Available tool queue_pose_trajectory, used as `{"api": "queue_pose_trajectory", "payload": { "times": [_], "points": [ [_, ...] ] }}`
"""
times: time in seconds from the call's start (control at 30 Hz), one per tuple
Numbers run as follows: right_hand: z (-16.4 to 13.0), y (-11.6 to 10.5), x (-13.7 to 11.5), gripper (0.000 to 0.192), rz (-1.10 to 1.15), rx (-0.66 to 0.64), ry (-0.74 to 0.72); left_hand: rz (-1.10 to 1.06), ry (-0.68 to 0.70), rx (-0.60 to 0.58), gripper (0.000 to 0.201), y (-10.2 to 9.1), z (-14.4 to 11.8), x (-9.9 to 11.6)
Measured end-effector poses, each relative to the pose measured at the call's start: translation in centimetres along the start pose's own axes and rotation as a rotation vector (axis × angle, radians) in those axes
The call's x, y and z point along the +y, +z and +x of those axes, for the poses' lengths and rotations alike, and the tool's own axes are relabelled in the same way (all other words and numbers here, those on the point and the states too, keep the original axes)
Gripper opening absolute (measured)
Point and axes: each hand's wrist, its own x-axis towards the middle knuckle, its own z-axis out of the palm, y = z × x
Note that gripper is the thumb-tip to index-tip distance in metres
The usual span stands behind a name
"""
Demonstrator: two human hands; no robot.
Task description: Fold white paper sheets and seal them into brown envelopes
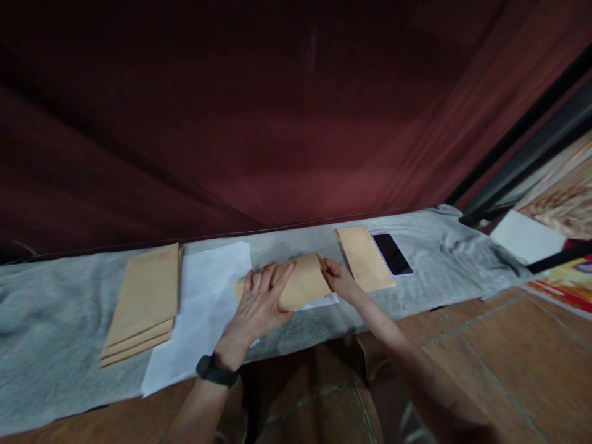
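A brown paper envelope (303, 287) is bowed upward between my two hands, above the grey cloth. My left hand (261, 302), with a black watch (216, 371) on its wrist, spans the envelope's left part, fingers on top and thumb at the near edge. At the right end, my right hand (341, 280) pinches the envelope's edge; the fingertips are partly hidden behind the paper. A strip of white paper (319, 303) shows below the envelope. Whether it is inside or underneath, I cannot tell.
White sheets (198, 314) lie left of my hands, beside a fanned stack of brown envelopes (143, 293). To the right are more brown envelopes (367, 259) and a phone (393, 254). Grey cloth (435, 259) covers the narrow surface, backed by a dark red panel (296, 135).
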Motion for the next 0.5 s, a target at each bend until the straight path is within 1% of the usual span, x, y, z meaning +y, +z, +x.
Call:
{"api": "queue_pose_trajectory", "payload": {
  "times": [0.1, 0.17, 0.23, 0.27, 0.3, 0.33, 0.37, 0.43, 0.5],
  "points": [
    [-0.1, -0.1, -1.0, 0.028, 0.011, 0.02, -0.046, -0.005, -0.004, 0.017, 0.103, -0.4, 0.1, -0.3],
    [-0.3, -0.4, -2.1, 0.031, 0.01, 0.116, -0.142, 0.003, -0.016, 0.038, 0.104, -0.7, 0.0, -0.5],
    [-0.7, -1.0, -3.3, 0.032, 0.022, 0.252, -0.237, 0.019, -0.03, 0.053, 0.105, -0.8, 0.0, -0.7],
    [-1.0, -1.2, -3.8, 0.031, 0.048, 0.292, -0.254, 0.024, -0.033, 0.054, 0.105, -0.7, 0.1, -0.7],
    [-1.3, -1.4, -4.1, 0.03, 0.089, 0.288, -0.242, 0.026, -0.034, 0.054, 0.105, -0.6, 0.1, -0.6],
    [-1.6, -1.6, -4.3, 0.031, 0.131, 0.244, -0.199, 0.024, -0.034, 0.052, 0.105, -0.4, 0.1, -0.5],
    [-2.0, -1.7, -4.3, 0.031, 0.165, 0.173, -0.129, 0.019, -0.032, 0.048, 0.104, -0.1, 0.1, -0.3],
    [-2.7, -1.8, -3.9, 0.031, 0.189, -0.007, 0.046, 0.009, -0.008, 0.029, 0.103, 0.4, 0.2, 0.2],
    [-3.3, -1.9, -3.5, 0.027, 0.164, -0.17, 0.179, 0.003, 0.039, -0.01, 0.1, 1.0, 0.1, 0.6]
  ]
}}
